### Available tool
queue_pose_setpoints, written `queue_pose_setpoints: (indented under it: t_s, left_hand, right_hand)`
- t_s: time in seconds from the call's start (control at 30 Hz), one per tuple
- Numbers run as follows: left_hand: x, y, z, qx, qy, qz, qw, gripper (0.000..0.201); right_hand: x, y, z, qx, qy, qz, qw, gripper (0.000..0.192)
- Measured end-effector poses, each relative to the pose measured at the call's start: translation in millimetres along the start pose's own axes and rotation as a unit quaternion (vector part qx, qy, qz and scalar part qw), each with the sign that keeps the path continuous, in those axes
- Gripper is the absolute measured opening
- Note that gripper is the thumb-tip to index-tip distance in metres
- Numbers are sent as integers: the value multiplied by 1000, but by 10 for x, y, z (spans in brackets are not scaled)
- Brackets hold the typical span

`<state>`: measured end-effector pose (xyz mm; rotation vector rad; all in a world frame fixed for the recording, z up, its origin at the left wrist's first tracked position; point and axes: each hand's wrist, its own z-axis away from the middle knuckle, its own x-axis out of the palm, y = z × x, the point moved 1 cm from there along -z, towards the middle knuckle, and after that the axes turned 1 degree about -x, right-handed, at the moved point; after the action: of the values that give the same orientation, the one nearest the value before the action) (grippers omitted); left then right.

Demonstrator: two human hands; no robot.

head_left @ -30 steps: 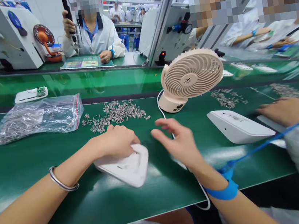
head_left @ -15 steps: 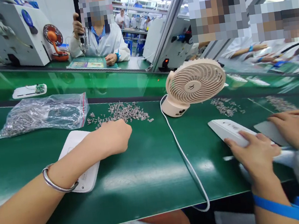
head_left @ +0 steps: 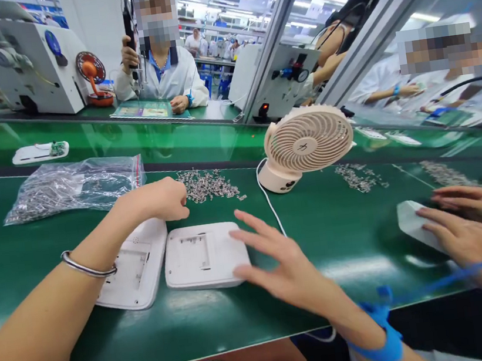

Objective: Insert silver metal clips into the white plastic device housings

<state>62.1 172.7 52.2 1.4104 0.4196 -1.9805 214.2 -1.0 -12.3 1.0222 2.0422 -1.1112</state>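
Head view shows the right hand [head_left: 279,264] nearest, palm down with its fingers [head_left: 253,226] spread wide and flat; the thumb and lower fingers touch the right edge of a white plastic housing [head_left: 202,256], gripping nothing. A blue wrist strap [head_left: 384,345] circles that wrist. Just left of those fingers, past the housing, a second white housing [head_left: 133,271] lies open side up, its edge close against the first. Above it the left hand [head_left: 159,200] is curled into a loose fist, knuckles up, a metal bangle [head_left: 86,266] on the wrist; the fingertips press down at the near edge of a scatter of small metal parts [head_left: 210,184], and whether they pinch one cannot be told. Left of that fist lies a clear zip bag [head_left: 73,188] full of the same parts. Right of the spread fingers a white cable [head_left: 272,212] runs up to a beige desk fan [head_left: 307,142]. Far to the right, another person's hands [head_left: 460,223] rest on a further white housing [head_left: 413,223]. All of it sits on a green belt surface [head_left: 341,232]. Beyond, across a second green lane, a person in a white coat [head_left: 169,74] sits holding a tool upright, beside a white machine [head_left: 30,66] and a small orange fan [head_left: 91,70].
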Motion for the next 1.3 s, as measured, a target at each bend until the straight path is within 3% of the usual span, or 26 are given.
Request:
queue_pose_setpoints:
  t_s: [0.13, 0.17, 0.27, 0.37, 0.47, 0.63, 0.73, 0.83, 0.9, 1.0, 1.2, 1.3]
  left_hand:
    - [-31, 125, 74, 23, -33, 12, 999, 40]
    - [-31, 152, 82, 27, -42, 11, 999, 42]
    - [-3, 203, 68, 61, -75, 14, 995, 48]
    - [65, 219, 13, 94, -99, 13, 991, 46]
    - [134, 222, -46, 98, -99, 11, 990, 43]
    - [126, 232, -22, 43, -117, 20, 992, 38]
    - [45, 246, 61, 3, -67, -3, 998, 36]
    - [11, 277, 88, -10, 43, -32, 999, 34]
    - [52, 318, 52, 51, 84, -25, 995, 44]
    - [149, 388, -19, 136, 61, -4, 989, 58]
    - [97, 399, 62, -35, 26, -67, 997, 44]
    - [20, 377, 111, -53, 91, -89, 990, 40]
  right_hand:
    - [161, 344, -582, 117, 26, -45, 992, 13]
    - [243, 432, -705, 154, 9, -53, 987, 12]
    - [478, 591, -935, 178, 11, -49, 983, 15]
    - [581, 627, -949, 175, 27, -57, 983, 18]
    - [536, 646, -855, 182, 38, -95, 978, 13]
    - [351, 759, -729, 224, 74, -171, 957, 10]
    - [223, 784, -707, 245, 124, -201, 940, 9]
    - [120, 720, -697, 252, 162, -233, 925, 9]
    - [86, 644, -689, 244, 163, -244, 924, 8]
    - [72, 518, -677, 226, 156, -252, 928, 8]
    - [39, 315, -639, 206, 131, -237, 940, 3]
    - [42, 242, -595, 159, 122, -161, 966, 7]
